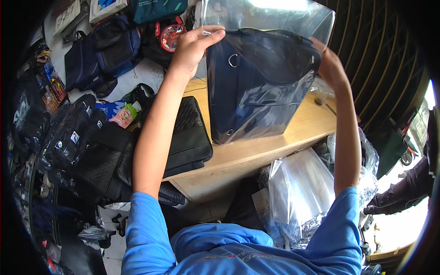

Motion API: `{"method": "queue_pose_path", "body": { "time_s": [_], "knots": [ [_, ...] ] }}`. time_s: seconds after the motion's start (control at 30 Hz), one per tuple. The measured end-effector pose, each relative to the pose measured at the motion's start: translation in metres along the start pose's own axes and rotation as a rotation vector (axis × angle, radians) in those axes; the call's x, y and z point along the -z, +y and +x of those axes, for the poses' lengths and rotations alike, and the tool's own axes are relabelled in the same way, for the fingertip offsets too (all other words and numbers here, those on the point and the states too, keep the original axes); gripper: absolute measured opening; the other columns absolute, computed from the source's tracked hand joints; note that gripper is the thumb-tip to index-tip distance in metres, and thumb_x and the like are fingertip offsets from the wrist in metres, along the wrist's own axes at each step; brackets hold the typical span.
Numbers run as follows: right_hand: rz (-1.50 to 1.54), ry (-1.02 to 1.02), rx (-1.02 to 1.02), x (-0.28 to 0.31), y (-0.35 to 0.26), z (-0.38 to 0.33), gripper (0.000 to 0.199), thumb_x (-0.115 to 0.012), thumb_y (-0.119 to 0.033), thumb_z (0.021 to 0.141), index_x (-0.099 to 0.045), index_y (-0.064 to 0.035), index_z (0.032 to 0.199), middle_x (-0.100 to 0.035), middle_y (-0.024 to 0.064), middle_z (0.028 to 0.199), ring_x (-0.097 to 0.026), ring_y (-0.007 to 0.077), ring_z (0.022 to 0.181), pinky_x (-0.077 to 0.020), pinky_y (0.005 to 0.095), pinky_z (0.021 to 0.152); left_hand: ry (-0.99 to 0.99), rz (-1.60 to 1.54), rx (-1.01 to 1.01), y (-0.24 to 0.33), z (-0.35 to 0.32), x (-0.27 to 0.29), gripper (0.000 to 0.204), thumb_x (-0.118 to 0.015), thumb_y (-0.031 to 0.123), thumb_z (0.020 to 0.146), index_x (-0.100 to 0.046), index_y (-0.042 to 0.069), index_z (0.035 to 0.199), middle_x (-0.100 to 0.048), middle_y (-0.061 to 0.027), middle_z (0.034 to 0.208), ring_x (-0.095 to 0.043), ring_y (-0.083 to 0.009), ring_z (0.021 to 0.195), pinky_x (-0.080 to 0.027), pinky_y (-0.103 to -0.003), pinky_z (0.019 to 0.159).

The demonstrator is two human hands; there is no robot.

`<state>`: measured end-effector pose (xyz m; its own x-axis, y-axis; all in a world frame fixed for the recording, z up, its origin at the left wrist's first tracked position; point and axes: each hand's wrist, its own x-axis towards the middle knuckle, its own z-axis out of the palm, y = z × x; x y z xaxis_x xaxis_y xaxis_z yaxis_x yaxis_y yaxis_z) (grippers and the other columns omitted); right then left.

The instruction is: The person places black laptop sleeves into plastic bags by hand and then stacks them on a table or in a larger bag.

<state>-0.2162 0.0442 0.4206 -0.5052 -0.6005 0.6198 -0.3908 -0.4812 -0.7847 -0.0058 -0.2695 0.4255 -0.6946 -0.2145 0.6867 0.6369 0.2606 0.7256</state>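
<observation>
A dark navy bag with metal rings stands upright on the wooden table, inside a clear plastic bag whose open top rises above it. My left hand is closed on the plastic at the upper left, thumb and fingers pinching its edge. At the upper right side, my right hand grips the plastic, with its fingers partly hidden behind the wrapped bag. Black textured bags lie on the table beside my left forearm.
Stacked clear plastic sleeves lie below the wooden table on the right. Dark backpacks and wrapped bags crowd the left. A small cup stands near my right forearm. A person's leg shows at far right.
</observation>
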Motion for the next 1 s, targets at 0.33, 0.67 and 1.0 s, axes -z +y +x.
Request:
{"method": "queue_pose_path", "body": {
  "time_s": [0.33, 0.67, 1.0],
  "knots": [
    [-0.044, 0.125, 0.016, -0.049, -0.006, 0.003, 0.028, -0.068, -0.012, 0.082, -0.058, 0.0009, 0.105, -0.064, 0.0078, 0.09, -0.063, 0.0164, 0.079, -0.053, 0.03, 0.069, -0.021, 0.035, -0.15, 0.015, 0.003, 0.016, 0.024, -0.066, 0.017, 0.085, -0.065, 0.005, 0.106, -0.066, 0.0007, 0.086, -0.059, -0.0041, 0.071, -0.046, -0.017, 0.061],
    [0.048, -0.155, 0.29, -0.19, -0.097, 0.06, 0.02, -0.063, -0.004, 0.084, -0.058, -0.0007, 0.103, -0.063, 0.0059, 0.089, -0.061, 0.0145, 0.077, -0.0506, 0.0285, 0.069, 0.056, 0.107, -0.109, 0.142, -0.062, 0.101, 0.03, -0.064, 0.017, 0.086, -0.054, 0.001, 0.109, -0.063, -0.007, 0.094, -0.064, -0.0203, 0.084, -0.053, -0.032, 0.074],
    [0.418, -0.491, 0.298, -0.412, -0.046, 0.065, 0.018, -0.059, -0.014, 0.089, -0.057, -0.0035, 0.103, -0.063, 0.0035, 0.091, -0.06, 0.0124, 0.083, -0.049, 0.026, 0.073, 0.442, 0.679, -0.233, 0.296, -0.218, 0.178, 0.018, -0.065, 0.012, 0.085, -0.062, -0.002, 0.096, -0.067, -0.007, 0.087, -0.064, -0.0136, 0.072, -0.052, -0.025, 0.064]
  ]
}}
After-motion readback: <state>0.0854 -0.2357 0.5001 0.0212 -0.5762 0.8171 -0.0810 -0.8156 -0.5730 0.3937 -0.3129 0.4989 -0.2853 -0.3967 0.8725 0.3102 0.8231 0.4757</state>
